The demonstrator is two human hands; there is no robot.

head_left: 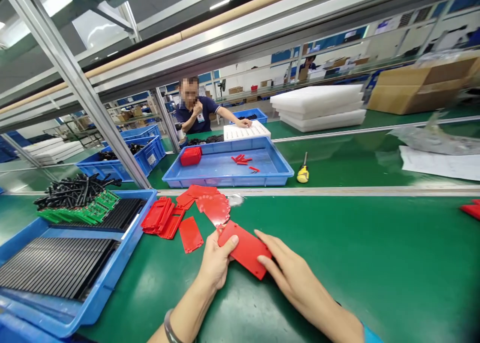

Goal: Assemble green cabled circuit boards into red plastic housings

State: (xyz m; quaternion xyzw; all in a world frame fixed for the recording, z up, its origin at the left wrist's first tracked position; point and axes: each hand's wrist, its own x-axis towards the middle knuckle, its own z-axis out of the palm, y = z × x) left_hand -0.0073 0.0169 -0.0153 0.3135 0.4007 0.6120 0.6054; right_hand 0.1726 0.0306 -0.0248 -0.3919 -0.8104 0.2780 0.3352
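Note:
A flat red plastic case (245, 248) with small holes near its corners is held above the green bench. My left hand (217, 258) grips its left end, thumb on top and fingers beneath. My right hand (288, 268) spans the right end, thumb and forefinger against the edges; its other fingers are partly hidden. Just beyond my left hand lie a thin red plate (191, 234), a fanned pile of red plates (213, 206) and a stack of red frames (159, 217).
A blue tray (225, 179) holds red blocks and small red strips. Right of it lies a yellow screwdriver (303, 172). At left, another blue tray (101, 293) carries black ribbed parts, green circuit boards (84, 210) and black cables. A co-worker (198, 113) sits opposite, behind a metal post (75, 83).

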